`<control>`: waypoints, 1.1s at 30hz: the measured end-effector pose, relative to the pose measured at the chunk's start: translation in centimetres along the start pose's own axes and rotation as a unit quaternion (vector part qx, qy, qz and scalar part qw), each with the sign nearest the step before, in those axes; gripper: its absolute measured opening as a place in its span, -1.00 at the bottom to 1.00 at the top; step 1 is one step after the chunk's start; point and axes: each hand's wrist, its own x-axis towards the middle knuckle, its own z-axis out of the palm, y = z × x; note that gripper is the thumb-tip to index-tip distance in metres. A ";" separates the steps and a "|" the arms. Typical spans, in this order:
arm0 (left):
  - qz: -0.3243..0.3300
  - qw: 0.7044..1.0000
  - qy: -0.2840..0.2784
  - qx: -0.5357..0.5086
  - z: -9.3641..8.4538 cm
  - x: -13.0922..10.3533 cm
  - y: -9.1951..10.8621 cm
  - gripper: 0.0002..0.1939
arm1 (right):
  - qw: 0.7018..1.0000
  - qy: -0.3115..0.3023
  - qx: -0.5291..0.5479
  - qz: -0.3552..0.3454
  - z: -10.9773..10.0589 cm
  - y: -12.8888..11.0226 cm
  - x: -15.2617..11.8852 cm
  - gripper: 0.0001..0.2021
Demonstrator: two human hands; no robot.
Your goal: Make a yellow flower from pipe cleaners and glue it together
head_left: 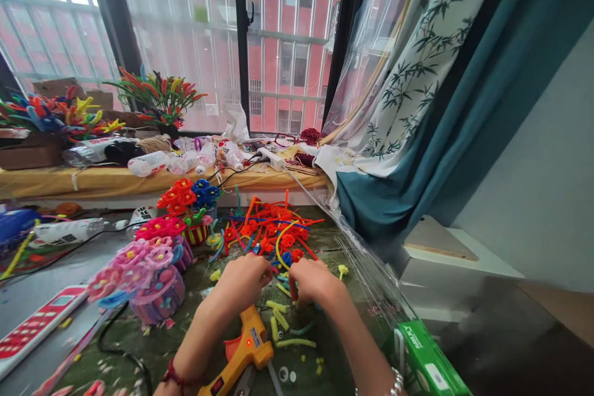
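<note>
My left hand and my right hand are held close together over the table, backs up, fingers curled inward. Whatever is between the fingertips is hidden or too small to make out. A curved yellow pipe cleaner runs down to the right fingers; I cannot tell whether they grip it. Just beyond lies a pile of red pipe-cleaner flowers and loose stems. Short yellow pipe-cleaner pieces are scattered below the hands. A yellow hot glue gun with a lit red light lies beside my left forearm.
Pink pipe-cleaner flowers in a purple pot stand at left, near a red-and-white keypad-like object. Thin wire stems and a green box lie at right. Plastic bottles line the window ledge. A teal curtain hangs at right.
</note>
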 end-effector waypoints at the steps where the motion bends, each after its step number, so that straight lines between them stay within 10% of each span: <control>1: 0.001 1.000 0.005 -0.001 -0.2 -0.1 0.0 -0.78 | 1.000 0.002 -0.005 0.005 0.0 -0.1 0.1 -0.77; 19: 0.026 0.994 0.095 -0.057 -1.0 -0.4 -0.8 -0.79 | 0.979 0.122 0.163 0.002 0.2 2.3 0.3 -0.84; 33: 0.104 0.962 0.158 -0.197 -0.6 0.6 1.4 -0.89 | 0.767 0.326 0.552 -0.024 -0.7 4.0 0.5 -0.94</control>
